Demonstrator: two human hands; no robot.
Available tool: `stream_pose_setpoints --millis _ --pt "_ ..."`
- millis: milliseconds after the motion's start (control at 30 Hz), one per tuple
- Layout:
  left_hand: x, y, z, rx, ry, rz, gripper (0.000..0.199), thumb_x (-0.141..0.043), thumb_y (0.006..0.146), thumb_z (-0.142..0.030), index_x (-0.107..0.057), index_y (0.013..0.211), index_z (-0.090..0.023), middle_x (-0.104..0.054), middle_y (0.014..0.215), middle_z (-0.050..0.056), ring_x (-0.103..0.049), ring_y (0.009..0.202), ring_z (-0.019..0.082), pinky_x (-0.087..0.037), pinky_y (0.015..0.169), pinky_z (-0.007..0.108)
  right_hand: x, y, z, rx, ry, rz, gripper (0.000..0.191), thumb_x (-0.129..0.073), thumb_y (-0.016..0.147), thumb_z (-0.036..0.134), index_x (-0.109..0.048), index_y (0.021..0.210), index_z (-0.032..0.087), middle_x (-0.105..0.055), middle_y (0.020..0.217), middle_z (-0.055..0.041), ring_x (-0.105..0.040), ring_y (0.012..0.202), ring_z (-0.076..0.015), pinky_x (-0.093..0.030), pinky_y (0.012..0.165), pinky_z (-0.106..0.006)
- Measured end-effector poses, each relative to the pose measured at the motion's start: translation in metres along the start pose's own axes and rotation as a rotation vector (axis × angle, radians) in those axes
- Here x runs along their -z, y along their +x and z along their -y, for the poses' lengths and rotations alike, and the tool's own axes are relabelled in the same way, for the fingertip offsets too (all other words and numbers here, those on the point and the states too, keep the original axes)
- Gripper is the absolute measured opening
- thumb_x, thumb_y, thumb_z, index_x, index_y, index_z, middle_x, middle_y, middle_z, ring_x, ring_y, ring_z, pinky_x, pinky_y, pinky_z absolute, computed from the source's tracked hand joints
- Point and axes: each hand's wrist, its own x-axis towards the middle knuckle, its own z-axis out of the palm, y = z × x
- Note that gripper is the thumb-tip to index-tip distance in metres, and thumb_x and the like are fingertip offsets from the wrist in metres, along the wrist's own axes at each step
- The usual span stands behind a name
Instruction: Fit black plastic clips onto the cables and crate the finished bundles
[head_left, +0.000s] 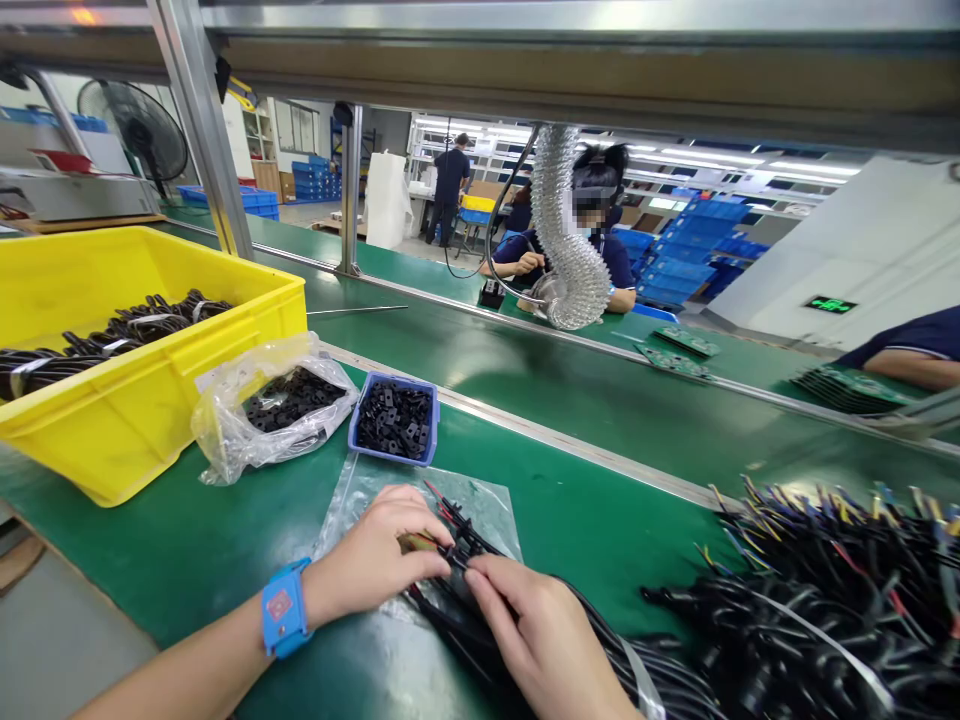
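My left hand, with a blue band on its wrist, pinches the wire end of a black cable. Thumb and index finger of my right hand close on the same cable just to the right. A bundle of black cables, tied with a white strip, runs under and past my right hand. Beneath both hands lies a clear plastic bag. Beyond them stand a small blue bin of black clips and an open plastic bag holding similar black parts.
A yellow bin with tied black cables stands at the left. Many cables with bare coloured wires are heaped at the right. A metal rail crosses behind. Across the bench, a person works near a flexible silver duct and green circuit boards.
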Motion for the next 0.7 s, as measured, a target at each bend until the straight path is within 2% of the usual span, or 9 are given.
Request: stream_pose_setpoints --millis 167,467,700 --pt "0.000 0.000 0.001 -0.043 0.029 0.016 0.015 -0.076 0.063 -0.012 -0.069 0.075 -0.016 -0.065 0.074 0.001 -0.056 0.082 0.017 -0.038 0.083 0.031 -0.002 -0.003 -0.005 0.043 0.024 -0.049 0.029 -0.037 0.090 0.026 -0.065 0.084 0.021 -0.070 0.080 -0.0046 -0.066 0.070 -0.0170 -0.045 0.062 -0.022" --pt "-0.006 -0.003 0.000 -0.014 0.033 0.033 0.016 -0.079 0.060 -0.017 -0.069 0.072 -0.017 -0.064 0.073 0.000 -0.057 0.082 0.016 -0.036 0.085 0.031 -0.001 -0.002 0.000 0.106 0.006 -0.150 0.030 -0.039 0.088 0.025 -0.066 0.077 0.020 -0.070 0.070 -0.0038 -0.065 0.058 -0.0156 -0.047 0.054 -0.021" --pt "0.004 0.001 -0.005 0.044 0.009 0.108 0.021 -0.078 0.059 -0.019 -0.070 0.079 -0.021 -0.063 0.079 0.001 -0.055 0.088 0.018 -0.039 0.085 0.030 0.000 -0.002 0.000 0.101 0.002 -0.132 0.028 -0.040 0.087 0.024 -0.067 0.080 0.020 -0.072 0.077 -0.0049 -0.067 0.065 -0.0166 -0.049 0.057 -0.022"
